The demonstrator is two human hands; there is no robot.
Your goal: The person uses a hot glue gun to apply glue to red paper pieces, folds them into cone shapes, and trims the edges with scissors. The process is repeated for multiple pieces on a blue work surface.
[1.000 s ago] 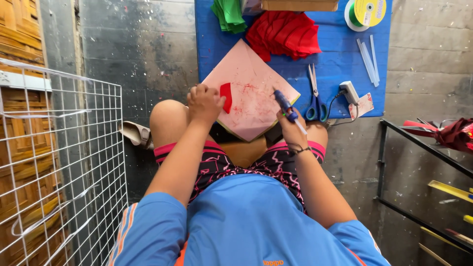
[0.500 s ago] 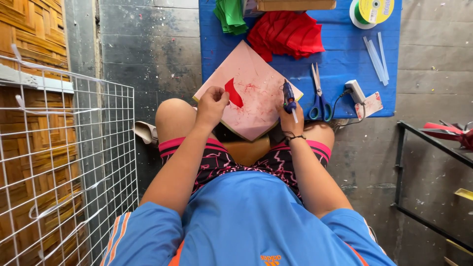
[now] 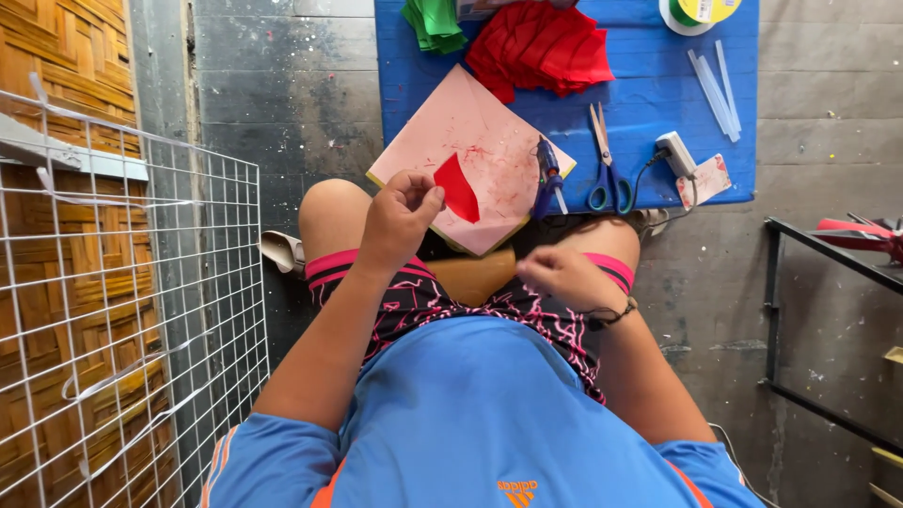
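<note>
From the head camera I see my left hand (image 3: 400, 218) pinching a small red felt piece (image 3: 457, 187) by its near edge, lifted just above the pink board (image 3: 470, 141) so the piece hangs free. My right hand (image 3: 562, 276) rests loosely curled and empty near my lap. The blue glue gun (image 3: 548, 169) lies on the board's right edge, scissors (image 3: 605, 165) just beside it on the blue mat (image 3: 658, 94).

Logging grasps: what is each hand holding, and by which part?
Left hand pinches the red fabric piece at its lower left edge. Right hand looks empty, fingers curled.
</note>
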